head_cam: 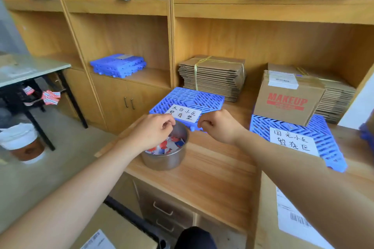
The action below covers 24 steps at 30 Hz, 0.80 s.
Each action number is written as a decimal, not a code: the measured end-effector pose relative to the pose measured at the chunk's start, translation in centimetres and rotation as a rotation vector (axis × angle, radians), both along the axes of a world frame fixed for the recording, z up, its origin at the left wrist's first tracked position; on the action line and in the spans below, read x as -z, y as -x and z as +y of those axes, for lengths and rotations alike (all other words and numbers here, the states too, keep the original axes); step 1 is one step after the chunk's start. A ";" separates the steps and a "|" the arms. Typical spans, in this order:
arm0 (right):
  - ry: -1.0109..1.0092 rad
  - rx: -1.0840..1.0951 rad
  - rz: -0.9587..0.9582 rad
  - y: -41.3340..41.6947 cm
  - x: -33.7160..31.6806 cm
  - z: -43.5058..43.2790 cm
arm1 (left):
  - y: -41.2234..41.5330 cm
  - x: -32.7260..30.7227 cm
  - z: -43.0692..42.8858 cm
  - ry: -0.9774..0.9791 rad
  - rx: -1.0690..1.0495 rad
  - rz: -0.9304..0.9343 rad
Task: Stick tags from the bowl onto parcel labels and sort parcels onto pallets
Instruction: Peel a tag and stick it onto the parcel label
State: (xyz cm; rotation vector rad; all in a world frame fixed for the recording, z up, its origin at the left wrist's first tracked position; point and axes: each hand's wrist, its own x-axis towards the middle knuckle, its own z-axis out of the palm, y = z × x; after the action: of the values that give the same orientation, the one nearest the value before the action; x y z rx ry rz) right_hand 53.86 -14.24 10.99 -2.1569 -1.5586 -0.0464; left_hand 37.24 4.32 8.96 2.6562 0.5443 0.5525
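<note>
The tags [169, 144] lie in a loose heap inside the steel bowl [164, 162] at the left end of the worktop [212, 168] — thin paper slips, probably near weightless, floppy and apt to cling together, so one is best pinched by a free corner. The left hand [152, 131] hovers over the bowl, fingertips drawn together; whether it holds a tag I cannot tell. The right hand [219, 125] — clenched, nothing showing in it — hangs just right of the bowl.
</note>
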 end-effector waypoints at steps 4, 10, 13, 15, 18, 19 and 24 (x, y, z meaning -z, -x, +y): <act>0.082 -0.078 0.011 1.5 1.0 4.5 | 2.4 1.4 3.4 -0.021 -0.011 0.008; 0.316 -0.232 -0.061 3.7 3.0 10.8 | 4.9 4.1 6.6 -0.155 0.012 -0.061; 0.457 -0.246 -0.142 4.7 3.8 13.1 | 5.5 5.1 7.4 -0.171 0.019 -0.084; 0.541 -0.233 -0.135 4.8 4.5 14.0 | 5.6 5.4 7.6 -0.163 0.030 -0.094; 0.615 -0.229 -0.142 4.8 5.7 15.0 | 6.0 5.7 7.8 -0.150 0.035 -0.090; 0.631 -0.226 -0.155 4.8 6.0 15.1 | 6.1 5.7 7.8 -0.148 0.037 -0.093; 0.629 -0.218 -0.147 4.6 7.3 15.6 | 6.3 5.8 7.9 -0.144 0.044 -0.106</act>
State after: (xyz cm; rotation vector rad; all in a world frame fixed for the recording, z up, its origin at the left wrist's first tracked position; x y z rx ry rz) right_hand 49.23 1.37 3.66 -2.4572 -2.0967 0.4186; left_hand 30.98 12.26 3.13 2.7460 0.4291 0.7400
